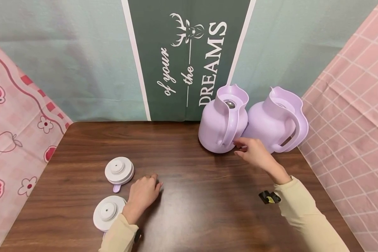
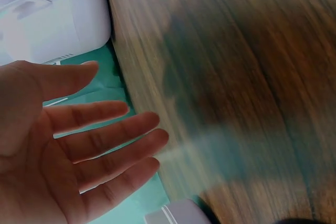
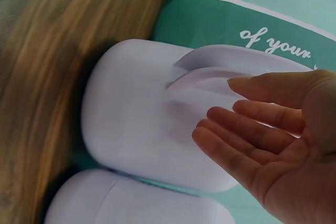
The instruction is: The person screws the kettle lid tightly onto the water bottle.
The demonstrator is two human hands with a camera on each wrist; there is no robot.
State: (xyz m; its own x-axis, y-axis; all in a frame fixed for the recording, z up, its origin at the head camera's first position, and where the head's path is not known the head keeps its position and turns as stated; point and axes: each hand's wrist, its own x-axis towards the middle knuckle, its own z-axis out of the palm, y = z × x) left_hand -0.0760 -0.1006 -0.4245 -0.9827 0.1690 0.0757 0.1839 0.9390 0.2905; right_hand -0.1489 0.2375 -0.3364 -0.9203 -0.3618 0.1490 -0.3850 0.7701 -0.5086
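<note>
The right hand [image 1: 253, 152] is at the low end of the left jug's handle [image 1: 231, 129], thumb well parted from loosely bent fingers, with hold of nothing that shows; whether a fingertip touches the handle I cannot tell. The left hand [image 1: 144, 191], fingers spread in its wrist view, is likewise without a hold, over the near left part of the table [image 1: 182, 217]. For this reach, I judge it best to bring the fingers through the handle's loop, set the thumb against the other side, and keep the knuckles off the neighbouring jug; a hold higher up would probably keep the body steadier than one at the low end. Counting outward: two lilac jugs, both upright and uncovered at the far right, the left jug [image 1: 212, 131] close beside the right jug [image 1: 266, 122]; two white lids left of the left hand, the far lid [image 1: 119, 169] with its lilac tab in sight, the near lid [image 1: 108, 211] partly covered by hand and sleeve [image 1: 121, 232]; one printed green cloth [image 1: 163, 35] behind.
</note>
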